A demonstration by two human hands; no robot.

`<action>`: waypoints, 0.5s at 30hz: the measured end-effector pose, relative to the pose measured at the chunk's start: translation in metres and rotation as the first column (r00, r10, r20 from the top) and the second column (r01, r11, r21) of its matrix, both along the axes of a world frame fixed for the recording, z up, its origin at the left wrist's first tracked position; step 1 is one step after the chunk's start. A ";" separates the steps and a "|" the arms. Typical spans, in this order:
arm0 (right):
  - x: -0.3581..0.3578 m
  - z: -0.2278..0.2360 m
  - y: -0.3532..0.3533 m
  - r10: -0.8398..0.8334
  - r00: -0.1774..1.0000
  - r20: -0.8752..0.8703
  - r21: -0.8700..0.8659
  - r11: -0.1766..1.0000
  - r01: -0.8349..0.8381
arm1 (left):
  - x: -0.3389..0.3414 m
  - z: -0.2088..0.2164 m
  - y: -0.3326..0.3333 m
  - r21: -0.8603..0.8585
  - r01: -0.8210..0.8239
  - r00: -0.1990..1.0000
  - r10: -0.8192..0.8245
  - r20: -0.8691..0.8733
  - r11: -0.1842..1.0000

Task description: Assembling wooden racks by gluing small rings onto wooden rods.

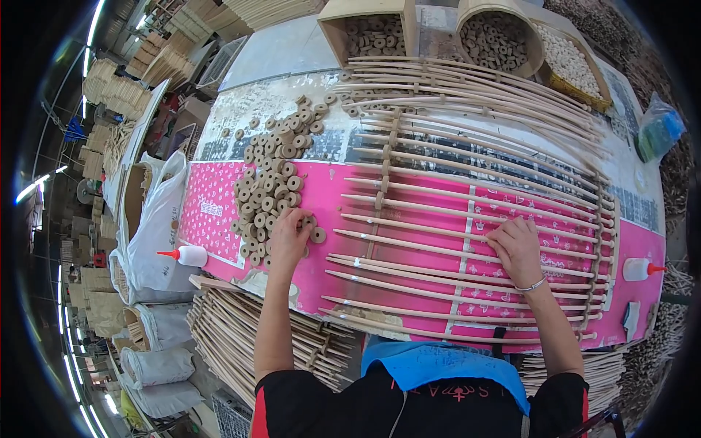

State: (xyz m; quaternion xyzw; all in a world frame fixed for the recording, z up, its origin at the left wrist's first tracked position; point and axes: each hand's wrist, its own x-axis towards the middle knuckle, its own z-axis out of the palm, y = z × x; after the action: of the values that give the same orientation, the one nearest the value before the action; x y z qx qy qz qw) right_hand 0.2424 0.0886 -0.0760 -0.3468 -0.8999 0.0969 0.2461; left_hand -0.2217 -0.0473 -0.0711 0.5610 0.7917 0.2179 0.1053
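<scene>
My left hand (290, 232) is at the right edge of a heap of small round wooden rings (261, 193), each with a hole through its middle. Its fingers are pinched on one wooden ring (309, 220). Another loose ring (318, 235) lies just beside it. Over the row of long, tapered wooden rods (409, 219), my right hand (517, 252) has its fingers closed on one rod. The rods lie side by side, their right ends in a column of rings (600, 244). Farther left, some are threaded through a second column of rings (385, 164). White dabs show on several nearer rod tips.
A white bottle with a red tip (191, 255) lies at the left edge, a similar bottle (637, 269) at the right. At the back stand a wooden box (332, 33), a round tub of rings (537, 51) and a basket of pale pieces (600, 98). Finished-looking rod racks (241, 336) are stacked below.
</scene>
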 end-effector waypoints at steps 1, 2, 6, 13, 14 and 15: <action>0.001 0.000 0.000 0.009 1.000 -0.001 -0.010 1.000 -0.009 | 0.000 -0.001 0.003 0.000 0.002 0.999 -0.002 -0.035 1.000; 0.001 0.000 0.000 0.018 1.000 -0.002 -0.020 1.000 -0.018 | -0.001 -0.002 0.004 0.000 0.003 0.998 -0.003 -0.070 1.000; 0.004 0.000 -0.002 0.012 1.000 0.018 -0.047 0.999 -0.011 | 0.009 0.007 0.007 -0.071 0.000 0.999 -0.003 -0.048 0.997; 0.002 0.006 -0.003 -0.043 0.994 -0.102 -0.190 0.981 0.023 | 0.015 0.004 0.016 -0.063 -0.098 0.984 0.087 -0.155 0.993; 0.001 0.007 -0.004 -0.077 0.986 -0.149 -0.238 0.971 0.040 | 0.016 0.002 0.018 -0.044 -0.121 0.970 0.108 -0.219 0.992; 0.000 0.008 -0.005 -0.076 0.986 -0.150 -0.236 0.971 0.039 | 0.014 0.000 0.018 -0.043 -0.121 0.969 0.109 -0.219 0.992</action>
State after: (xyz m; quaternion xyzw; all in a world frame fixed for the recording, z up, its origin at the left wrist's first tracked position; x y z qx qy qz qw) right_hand 0.2421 0.0833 -0.0680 -0.3904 -0.8496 0.2216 0.2770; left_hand -0.2072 -0.0289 -0.0714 0.5313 0.8354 0.1390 0.0212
